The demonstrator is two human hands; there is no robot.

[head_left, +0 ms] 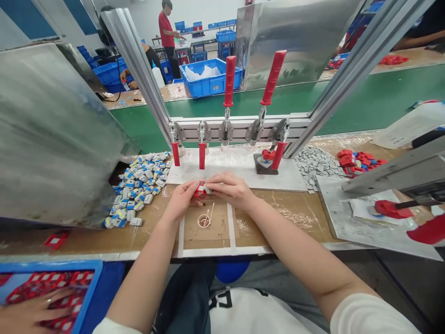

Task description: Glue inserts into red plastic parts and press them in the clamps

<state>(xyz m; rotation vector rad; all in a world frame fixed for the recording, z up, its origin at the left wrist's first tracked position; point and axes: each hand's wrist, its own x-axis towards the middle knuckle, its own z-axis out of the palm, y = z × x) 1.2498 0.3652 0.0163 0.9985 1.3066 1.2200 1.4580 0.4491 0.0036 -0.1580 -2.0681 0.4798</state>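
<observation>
My left hand (181, 199) pinches a small red plastic housing (200, 189) above the bench, in front of the clamp row. My right hand (232, 189) meets it from the other side, its fingers closed on a small grey-white piece (207, 189) against the housing. The fingers partly cover both parts, so I cannot tell whether they are joined. Just below the hands stands a small round cup (204, 221) with thin sticks leaning in it. Several toggle clamps with red handles (202, 156) line the metal rail behind; under the rightmost sits a red part (267, 155) on a dark block.
White-and-blue pieces (134, 190) are heaped left, grey pieces (318, 162) and red parts (359, 162) right. A press fixture (392, 208) stands far right. Another person's hand (38, 311) reaches over a blue crate (99, 278) at lower left. A blue bin (212, 86) stands behind.
</observation>
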